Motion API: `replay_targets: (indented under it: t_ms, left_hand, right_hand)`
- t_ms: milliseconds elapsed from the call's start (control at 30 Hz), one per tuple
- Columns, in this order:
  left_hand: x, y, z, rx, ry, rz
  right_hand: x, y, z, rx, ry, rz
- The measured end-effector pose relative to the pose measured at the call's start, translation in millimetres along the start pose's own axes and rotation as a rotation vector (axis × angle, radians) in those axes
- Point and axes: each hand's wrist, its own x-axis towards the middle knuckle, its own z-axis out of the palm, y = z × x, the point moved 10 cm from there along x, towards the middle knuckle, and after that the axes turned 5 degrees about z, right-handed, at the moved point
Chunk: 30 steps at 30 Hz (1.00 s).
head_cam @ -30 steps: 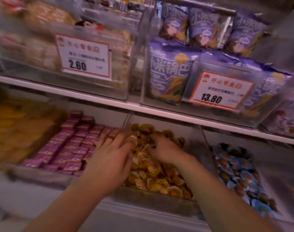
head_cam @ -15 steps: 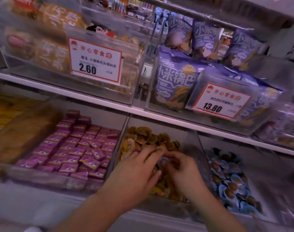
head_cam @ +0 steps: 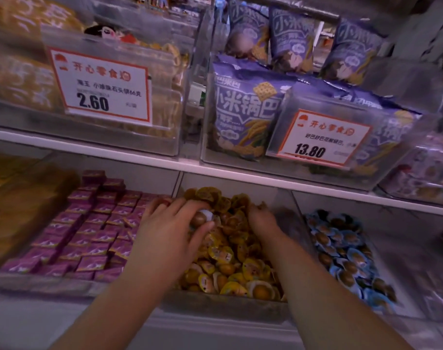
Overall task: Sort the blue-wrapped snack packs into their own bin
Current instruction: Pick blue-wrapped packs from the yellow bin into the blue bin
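Both my hands are in the middle clear bin (head_cam: pixel 223 303) of yellow-wrapped snack packs (head_cam: pixel 230 271) on the lower shelf. My left hand (head_cam: pixel 172 228) grips a small pack (head_cam: pixel 201 218) with a pale, bluish wrapper between thumb and fingers. My right hand (head_cam: pixel 259 218) digs into the back of the yellow pile, its fingers buried and hidden among the packs. The bin to the right (head_cam: pixel 402 248) holds several blue-wrapped snack packs (head_cam: pixel 346 256).
A bin of purple square packs (head_cam: pixel 89 231) lies to the left, with orange bags (head_cam: pixel 18 203) beyond it. The shelf edge (head_cam: pixel 215 170) runs above the bins, carrying clear boxes with price tags 2.60 (head_cam: pixel 101 87) and 13.80 (head_cam: pixel 321 137).
Both hands pushed further back into the yellow bin. My left hand has taken hold of the pale pack that both hands were fingering before. My right hand moved right, into the pile.
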Motion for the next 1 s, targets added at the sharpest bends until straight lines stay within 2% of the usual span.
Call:
replay_targets:
  t_ms: [67, 200, 400, 600, 833, 1000]
  left_hand:
    - [-5.5, -7.3, 9.8, -0.032, -0.061, -0.007]
    - [-9.6, -13.8, 15.5, -0.105, -0.084, -0.016]
    - [-11.4, -16.8, 17.4, -0.198, -0.060, -0.051]
    - [-13.0, -17.1, 18.4, -0.233, -0.061, -0.059]
    - [-14.1, -19.3, 11.1, -0.321, 0.002, -0.060]
    - [-13.8, -22.9, 5.4, -0.380, 0.032, -0.094]
  right_hand:
    - [7.7, -4.1, 8.4, -0.073, -0.039, 0.013]
    - [21.4, 2.1, 17.1, 0.079, -0.105, 0.112]
    - [17.0, -2.6, 55.7, 0.626, -0.331, 0.251]
    - [14.8, -6.8, 82.0, 0.966, -0.545, 0.270]
    - [-9.7, -76.9, 73.2, 1.057, -0.831, 0.041]
    - [-44.7, -97.5, 56.8, 0.883, -1.030, -0.089]
